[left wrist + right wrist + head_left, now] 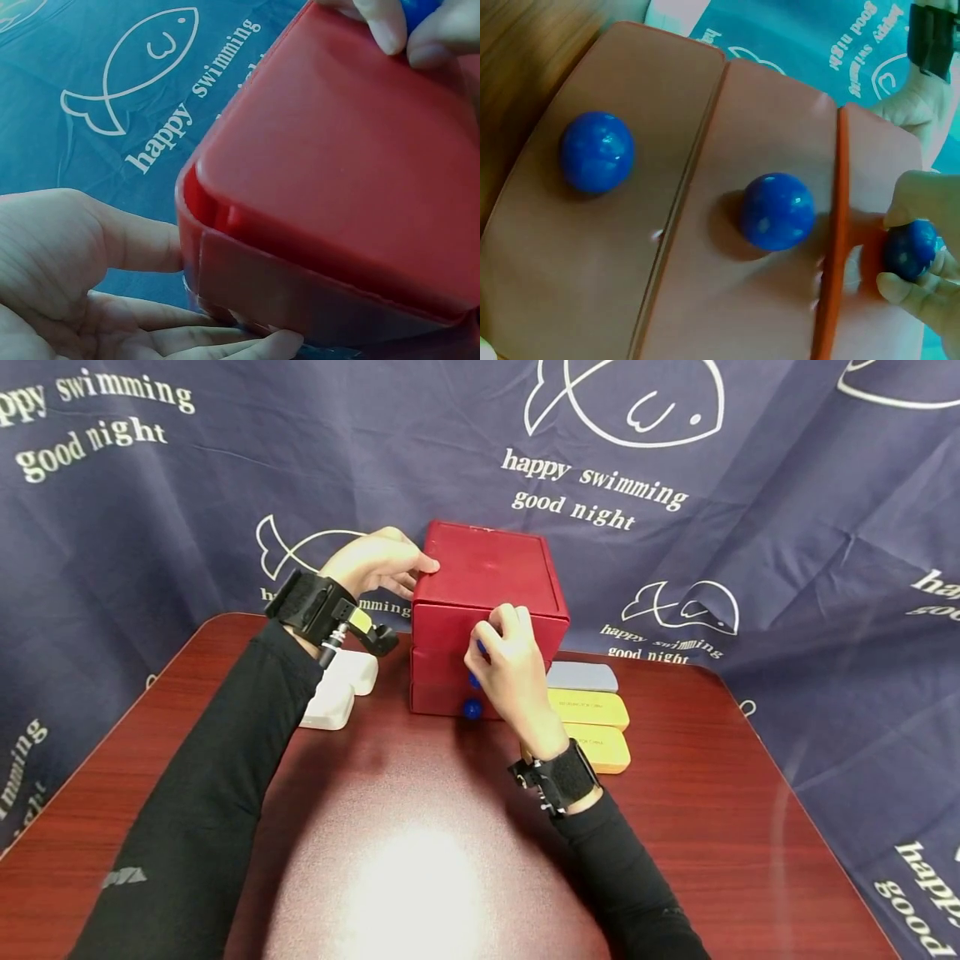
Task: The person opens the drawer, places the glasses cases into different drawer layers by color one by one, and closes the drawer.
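A red drawer unit (491,568) stands at the back of the table, with three stacked drawers that bear round blue knobs. My right hand (513,668) pinches the top drawer's knob (909,251) between thumb and fingers. Below it are the middle knob (778,211) and the bottom knob (596,152), both untouched. A narrow gap shows behind the top drawer front (337,150) in the left wrist view. My left hand (378,560) rests against the unit's left side, thumb at the top edge and fingers stretched along the side.
White rounded cases (330,702) lie left of the unit. To its right are a grey-blue case (581,676) and two yellow cases (588,708), laid in a row. A dark blue curtain (420,452) with white fish prints hangs behind the reddish wooden table (675,793).
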Demonstrator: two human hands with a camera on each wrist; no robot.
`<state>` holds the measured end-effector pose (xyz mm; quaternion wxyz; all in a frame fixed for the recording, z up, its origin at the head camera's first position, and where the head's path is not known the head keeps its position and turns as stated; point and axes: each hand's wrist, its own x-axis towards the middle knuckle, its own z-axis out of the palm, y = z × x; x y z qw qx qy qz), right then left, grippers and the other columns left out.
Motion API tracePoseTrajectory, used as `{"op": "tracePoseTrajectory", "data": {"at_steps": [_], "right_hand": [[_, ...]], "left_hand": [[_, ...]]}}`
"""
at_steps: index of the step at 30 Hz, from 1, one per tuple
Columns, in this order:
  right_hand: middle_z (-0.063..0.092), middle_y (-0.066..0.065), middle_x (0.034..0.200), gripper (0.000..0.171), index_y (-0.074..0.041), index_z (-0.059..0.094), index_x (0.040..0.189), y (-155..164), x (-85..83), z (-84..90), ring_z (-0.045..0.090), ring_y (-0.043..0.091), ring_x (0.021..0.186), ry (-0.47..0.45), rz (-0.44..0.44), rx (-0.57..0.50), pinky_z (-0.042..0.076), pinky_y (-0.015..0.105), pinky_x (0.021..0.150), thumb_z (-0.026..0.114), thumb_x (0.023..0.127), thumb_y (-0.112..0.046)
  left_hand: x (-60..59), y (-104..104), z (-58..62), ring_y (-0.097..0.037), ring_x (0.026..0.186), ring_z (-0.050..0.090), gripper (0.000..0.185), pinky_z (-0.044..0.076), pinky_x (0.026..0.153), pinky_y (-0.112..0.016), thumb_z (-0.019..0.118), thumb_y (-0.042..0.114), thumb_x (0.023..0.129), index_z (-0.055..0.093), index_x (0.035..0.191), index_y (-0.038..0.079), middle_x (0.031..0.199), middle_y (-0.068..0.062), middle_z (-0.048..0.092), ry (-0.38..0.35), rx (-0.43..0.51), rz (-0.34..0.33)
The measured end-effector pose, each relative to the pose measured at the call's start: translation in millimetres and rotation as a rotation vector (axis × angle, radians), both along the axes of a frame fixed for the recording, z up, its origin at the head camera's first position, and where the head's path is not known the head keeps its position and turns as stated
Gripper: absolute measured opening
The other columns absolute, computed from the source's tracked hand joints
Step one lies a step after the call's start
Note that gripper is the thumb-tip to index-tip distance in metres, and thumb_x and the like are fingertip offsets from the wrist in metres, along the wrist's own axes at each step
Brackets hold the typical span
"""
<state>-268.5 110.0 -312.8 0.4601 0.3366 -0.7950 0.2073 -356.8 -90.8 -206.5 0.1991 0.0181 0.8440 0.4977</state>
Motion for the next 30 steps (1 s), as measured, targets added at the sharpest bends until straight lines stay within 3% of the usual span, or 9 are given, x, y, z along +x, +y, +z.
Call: {"op": "tracePoseTrajectory", "data": {"at_steps": [14, 22, 30], "right_hand": [[0.044, 0.010, 0.080, 0.021, -0.005, 0.051, 0.071, 1, 28.1, 5.7, 0.046, 0.028, 0.080, 0.009, -0.048, 0.072, 0.035, 0.028, 0.054, 0.057, 0.089, 0.004], [0.045, 0.011, 0.080, 0.024, -0.006, 0.049, 0.070, 3, 39.8, 7.9, 0.046, 0.026, 0.078, 0.004, -0.032, 0.102, 0.036, 0.027, 0.052, 0.062, 0.087, 0.005], [0.045, 0.011, 0.078, 0.027, -0.006, 0.048, 0.068, 3, 49.8, 8.3, 0.046, 0.027, 0.076, 0.019, -0.022, 0.105, 0.033, 0.025, 0.050, 0.065, 0.085, 0.006]], "left_hand": [[0.6, 0, 1.9, -0.030, 0.127, 0.061, 0.026, 0.051, 0.110, -0.039, 0.055, 0.018, 0.103, 0.055, 0.122, 0.000, 0.117, -0.008, 0.060, -0.006, -0.005, -0.014], [-3.5, 1, 1.6, -0.030, 0.129, 0.060, 0.035, 0.051, 0.109, -0.038, 0.054, 0.018, 0.104, 0.050, 0.133, -0.002, 0.131, -0.012, 0.057, -0.031, -0.013, -0.019], [-4.0, 0, 1.2, -0.030, 0.130, 0.059, 0.033, 0.050, 0.111, -0.039, 0.052, 0.017, 0.104, 0.051, 0.131, -0.002, 0.130, -0.012, 0.057, -0.039, -0.001, -0.030]]}}
